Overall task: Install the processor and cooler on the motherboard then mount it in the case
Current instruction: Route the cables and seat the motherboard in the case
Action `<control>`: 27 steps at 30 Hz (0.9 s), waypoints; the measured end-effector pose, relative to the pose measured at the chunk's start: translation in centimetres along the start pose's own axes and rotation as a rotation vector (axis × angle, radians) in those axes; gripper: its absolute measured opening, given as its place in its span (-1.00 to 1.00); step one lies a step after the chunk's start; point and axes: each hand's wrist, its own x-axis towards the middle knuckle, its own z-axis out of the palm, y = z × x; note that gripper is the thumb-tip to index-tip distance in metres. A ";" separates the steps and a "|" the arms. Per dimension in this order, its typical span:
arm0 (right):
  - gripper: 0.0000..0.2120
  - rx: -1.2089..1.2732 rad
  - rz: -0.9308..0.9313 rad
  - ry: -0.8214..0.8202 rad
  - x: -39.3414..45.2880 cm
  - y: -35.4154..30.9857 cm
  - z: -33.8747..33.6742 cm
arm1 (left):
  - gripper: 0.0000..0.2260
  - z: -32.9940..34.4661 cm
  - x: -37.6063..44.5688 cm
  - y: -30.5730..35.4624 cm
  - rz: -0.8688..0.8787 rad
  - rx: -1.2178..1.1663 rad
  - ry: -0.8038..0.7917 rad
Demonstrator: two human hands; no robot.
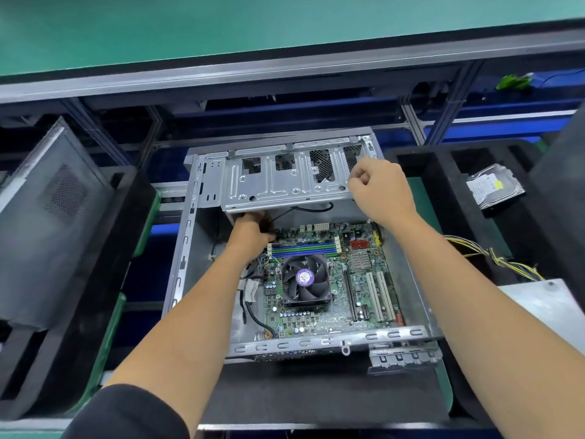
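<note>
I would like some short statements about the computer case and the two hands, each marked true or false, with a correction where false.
1. The motherboard lies inside the case. True.
2. The cooler sits on the motherboard. True.
3. The right hand rests on the cooler's fan. False: it is at the metal drive cage.
4. The left hand reaches under the drive cage. True.
5. The hard drive is mounted in the case. False: it lies outside, to the right.

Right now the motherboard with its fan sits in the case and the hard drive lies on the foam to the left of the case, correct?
Not quite. The head view shows the hard drive on the foam to the right of the case, not the left. The motherboard with its fan does sit in the case.
</note>
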 end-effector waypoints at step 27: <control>-0.89 -0.102 -0.098 -0.039 -0.7 -0.5 -0.2 | -0.80 -0.4 0.3 -0.2 0.153 0.307 -0.094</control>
